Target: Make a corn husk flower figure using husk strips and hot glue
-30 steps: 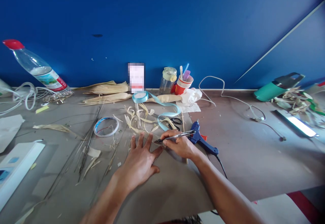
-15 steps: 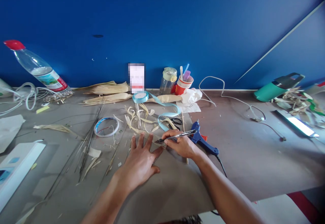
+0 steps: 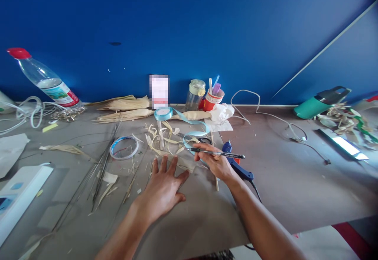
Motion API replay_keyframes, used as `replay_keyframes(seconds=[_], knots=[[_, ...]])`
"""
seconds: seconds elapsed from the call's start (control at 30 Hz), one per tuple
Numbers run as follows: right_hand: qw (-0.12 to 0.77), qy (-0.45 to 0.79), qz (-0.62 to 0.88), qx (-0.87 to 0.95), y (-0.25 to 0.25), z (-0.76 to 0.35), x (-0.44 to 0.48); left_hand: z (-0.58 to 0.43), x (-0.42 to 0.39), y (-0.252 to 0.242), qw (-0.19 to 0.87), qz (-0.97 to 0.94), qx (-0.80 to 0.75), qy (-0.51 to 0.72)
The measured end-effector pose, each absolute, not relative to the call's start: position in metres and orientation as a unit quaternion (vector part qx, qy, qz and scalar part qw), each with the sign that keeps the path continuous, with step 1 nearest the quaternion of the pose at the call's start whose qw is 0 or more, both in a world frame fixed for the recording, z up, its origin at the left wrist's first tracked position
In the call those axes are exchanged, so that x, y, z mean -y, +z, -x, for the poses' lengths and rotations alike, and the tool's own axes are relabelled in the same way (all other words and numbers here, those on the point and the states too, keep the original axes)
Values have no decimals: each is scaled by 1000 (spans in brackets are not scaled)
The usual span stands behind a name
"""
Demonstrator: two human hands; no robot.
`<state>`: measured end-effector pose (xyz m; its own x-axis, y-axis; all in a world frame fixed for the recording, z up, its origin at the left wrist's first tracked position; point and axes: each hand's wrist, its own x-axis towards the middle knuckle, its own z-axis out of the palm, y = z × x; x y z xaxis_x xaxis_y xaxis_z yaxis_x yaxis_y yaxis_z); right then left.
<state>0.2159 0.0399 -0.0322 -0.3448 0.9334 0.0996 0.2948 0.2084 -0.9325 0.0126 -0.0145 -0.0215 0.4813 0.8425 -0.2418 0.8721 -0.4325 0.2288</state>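
Observation:
My left hand (image 3: 163, 185) lies flat with its fingers spread, pressing on a pale piece of corn husk (image 3: 187, 165) on the table. In my right hand (image 3: 217, 165) is a dark pen (image 3: 218, 153), held almost level with its tip pointing left, just above the husk. Behind my right hand lies a blue hot glue gun (image 3: 240, 168). Part of a pair of scissors (image 3: 204, 140) with dark handles shows beyond my fingers; the rest is hidden. A thin wooden stick (image 3: 217, 184) runs beneath my right wrist.
A roll of light blue ribbon (image 3: 163, 113) trails toward my right hand. To the left are a tape roll (image 3: 124, 148), dark wires (image 3: 103, 165) and dried husks (image 3: 126, 114). Paper cups (image 3: 213, 99), a clear jar (image 3: 195, 94) and a green bottle (image 3: 313, 104) stand or lean along the blue wall.
My right hand has lifted the pen off the husk and shifted slightly right, and the pen has tilted flatter. My left hand has stayed in place.

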Motion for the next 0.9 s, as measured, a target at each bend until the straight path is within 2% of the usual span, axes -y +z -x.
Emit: replay_keyframes(seconds=[0.17, 0.3, 0.4, 0.53, 0.7, 0.83, 0.9], knots=[[370, 309, 434, 761, -45, -213, -43, -14, 15, -21, 157, -846, -509, -28], [282, 180, 410, 849, -45, -204, -38, -14, 14, -20, 166, -845, -507, -17], [227, 156, 422, 864, -42, -199, -32, -14, 13, -19, 174, -845, -505, -8], [221, 175, 425, 860, -44, -197, -31, -11, 13, -19, 182, -850, -495, 7], [299, 197, 459, 813, -48, -196, -36, -10, 11, -19, 141, -864, -476, 83], [411, 267, 480, 728, -47, -197, -38, -10, 4, -13, 83, -824, -492, 271], [460, 303, 481, 682, -46, -197, -38, -8, -1, -12, 109, -768, -512, 368]])
